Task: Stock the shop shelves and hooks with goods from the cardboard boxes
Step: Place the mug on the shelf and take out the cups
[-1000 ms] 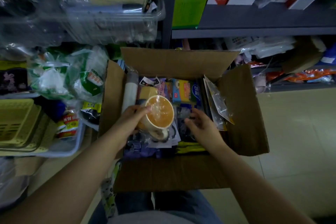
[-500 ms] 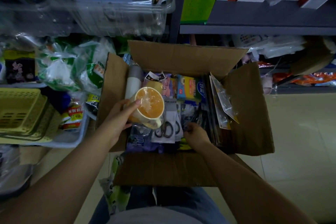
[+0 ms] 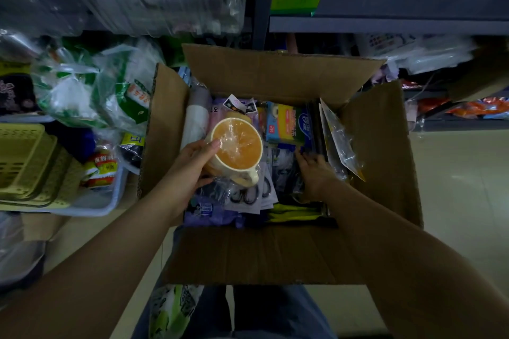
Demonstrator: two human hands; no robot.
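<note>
A: Mug [image 3: 236, 147], film-wrapped, is held in the left hand [image 3: 192, 165] above the left half of the open cardboard box [image 3: 275, 253]; mouth is turned up, handle toward the person.

B: Right hand [image 3: 312, 170]?

A: Lowered into the box to the right of the mug, fingers curled onto the dark flat packets [image 3: 316, 129] stood on edge. Firm grip or only a touch cannot be told.

B: Relation for the next move?

A: Shelves [image 3: 385, 22] are located straight ahead past the box's far flap; the left hand is judged nearer for the mug.
</note>
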